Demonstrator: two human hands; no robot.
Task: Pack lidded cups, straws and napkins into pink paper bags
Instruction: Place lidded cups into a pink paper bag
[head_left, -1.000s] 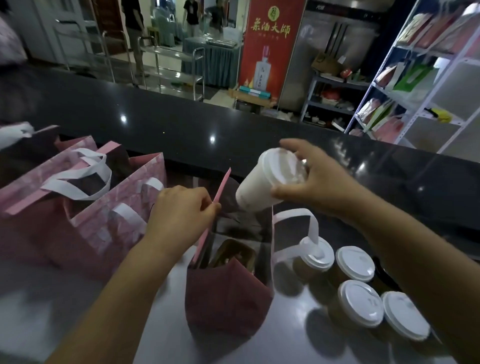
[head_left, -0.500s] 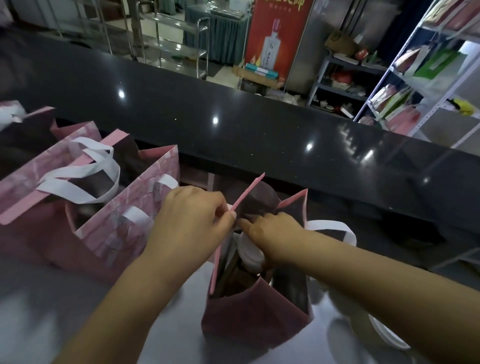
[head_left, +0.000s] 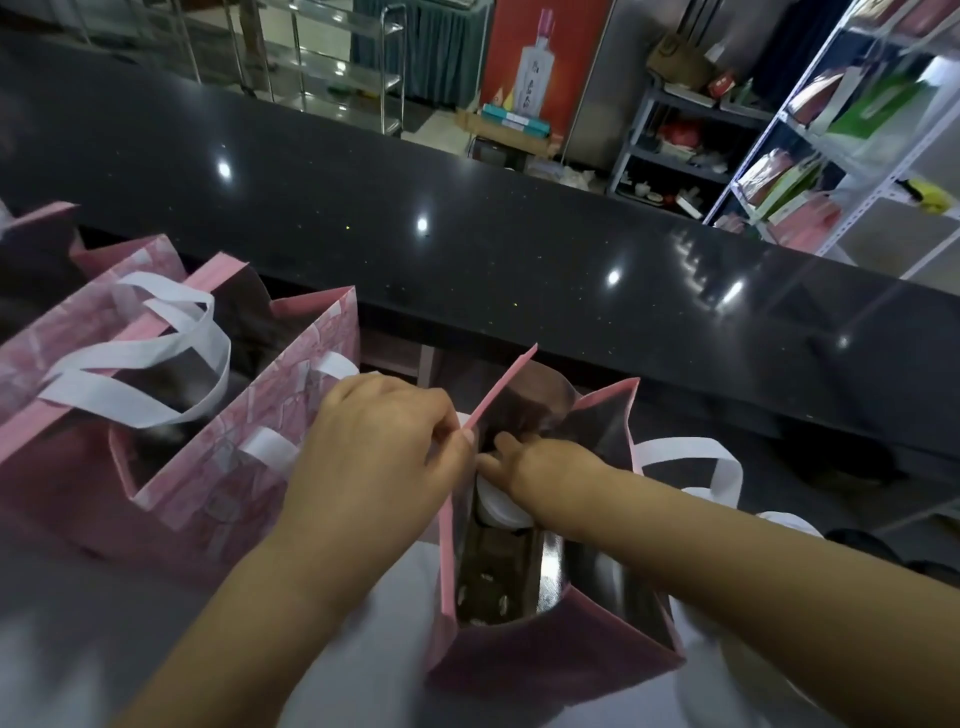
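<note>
Lowered cup (head_left: 501, 508) sits in bag (head_left: 545, 657) — seemingly under fingers (head_left: 509, 446).

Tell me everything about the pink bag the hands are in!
The pink bag stands upright and open on the pale counter, right of other pink bags. It looks like paper, pink outside, shiny dark inside, with a white strap handle drooping off its right side. The left hand pinches its left rim. The right hand reaches inside, holding a white-lidded cup.

Dim indoor light, ceiling glints on dark counter (head_left: 467, 218), wide-angle bending
</note>
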